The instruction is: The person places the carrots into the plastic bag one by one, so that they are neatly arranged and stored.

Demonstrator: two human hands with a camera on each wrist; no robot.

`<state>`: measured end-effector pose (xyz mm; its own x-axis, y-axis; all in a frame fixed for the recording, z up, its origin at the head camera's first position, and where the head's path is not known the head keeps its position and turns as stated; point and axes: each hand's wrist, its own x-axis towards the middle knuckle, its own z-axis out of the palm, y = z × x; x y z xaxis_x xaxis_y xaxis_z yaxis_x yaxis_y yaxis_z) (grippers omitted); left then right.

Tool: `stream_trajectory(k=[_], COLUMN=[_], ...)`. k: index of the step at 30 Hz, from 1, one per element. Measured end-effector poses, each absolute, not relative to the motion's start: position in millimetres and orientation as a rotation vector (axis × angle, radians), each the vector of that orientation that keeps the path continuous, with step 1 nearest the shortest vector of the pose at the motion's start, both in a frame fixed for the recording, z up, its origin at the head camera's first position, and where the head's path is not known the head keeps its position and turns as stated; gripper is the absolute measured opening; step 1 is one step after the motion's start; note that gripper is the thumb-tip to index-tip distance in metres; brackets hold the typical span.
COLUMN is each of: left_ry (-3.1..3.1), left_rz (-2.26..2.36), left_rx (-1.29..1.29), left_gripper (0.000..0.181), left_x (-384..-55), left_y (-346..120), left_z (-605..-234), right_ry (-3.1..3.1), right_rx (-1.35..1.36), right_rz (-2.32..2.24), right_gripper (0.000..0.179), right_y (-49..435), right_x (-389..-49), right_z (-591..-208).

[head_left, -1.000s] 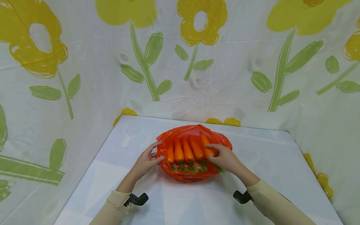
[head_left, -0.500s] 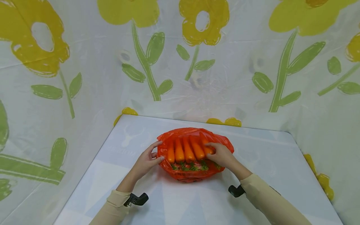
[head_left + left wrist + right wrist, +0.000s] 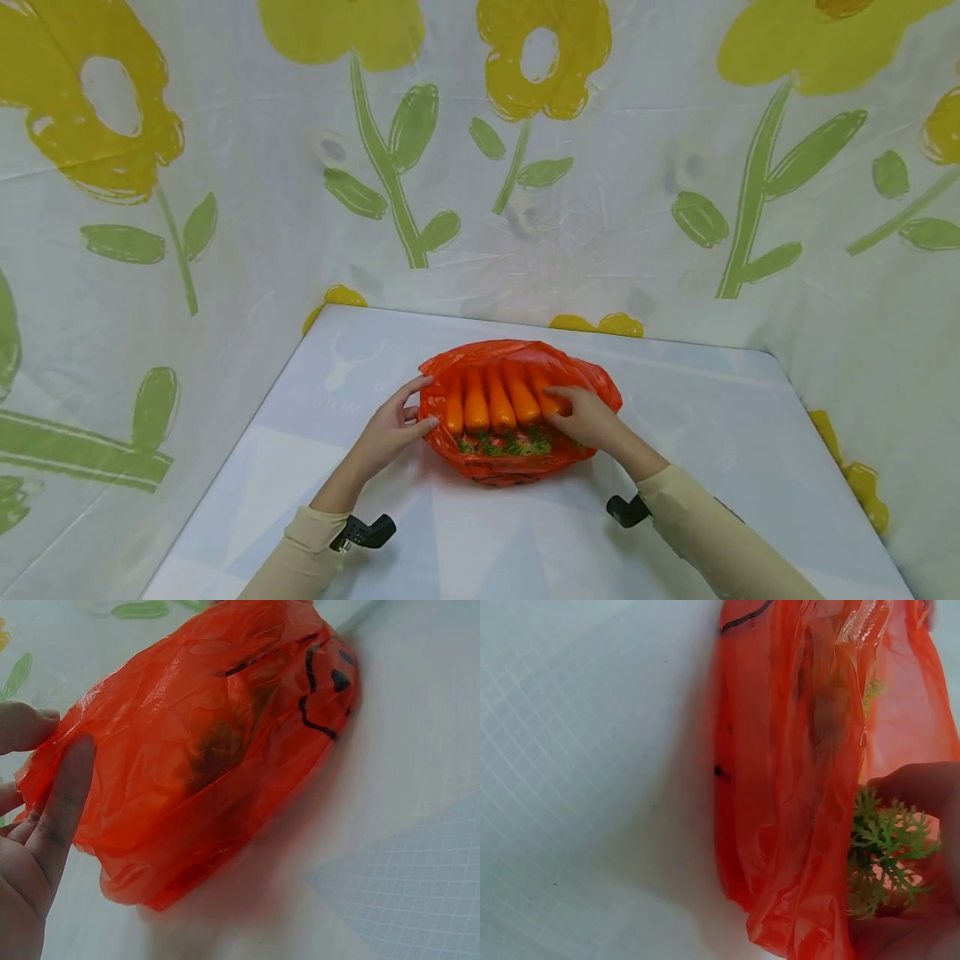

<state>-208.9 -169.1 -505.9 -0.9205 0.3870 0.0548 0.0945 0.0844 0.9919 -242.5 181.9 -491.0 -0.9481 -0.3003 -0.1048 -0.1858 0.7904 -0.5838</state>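
Note:
A red plastic bag [image 3: 495, 473] lies with its mouth spread wide, and several orange carrots [image 3: 499, 407] with green leafy tops sit side by side inside. My left hand [image 3: 384, 435] holds the bag's left rim; in the left wrist view its thumb lies on the outside of the film. Reaching into the bag from the right, my right hand [image 3: 592, 419] grips the rightmost carrot [image 3: 551, 405] between thumb and fingers. Leafy green tops [image 3: 889, 836] show beside that hand in the right wrist view. The film partly covers the carrots' far tips.
The bag rests on a pale table [image 3: 360, 358] with a faint geometric print. A white curtain [image 3: 615, 192] with yellow flowers and green stems hangs behind and along both sides. Black lines [image 3: 311, 697] are printed on the bag's near side.
My right hand has moved left and lower into the bag with the rightmost carrot, which now lies close against the others. The bag's far rim has dropped slightly. My left hand stays in place.

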Motion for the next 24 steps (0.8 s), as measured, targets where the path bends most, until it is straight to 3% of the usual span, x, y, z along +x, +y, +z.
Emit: stream_trajectory(k=[24], left_ry=[2.129], left_rz=[1.934], left_rx=[0.48], left_gripper=[0.07], left_x=[-207.7], left_y=[-169.2], left_z=[-507.1], right_ry=[2.848], right_rx=[-0.328], right_rz=[-0.817], right_gripper=[0.051], right_y=[180.7], right_x=[-233.3], right_z=[-496.7])
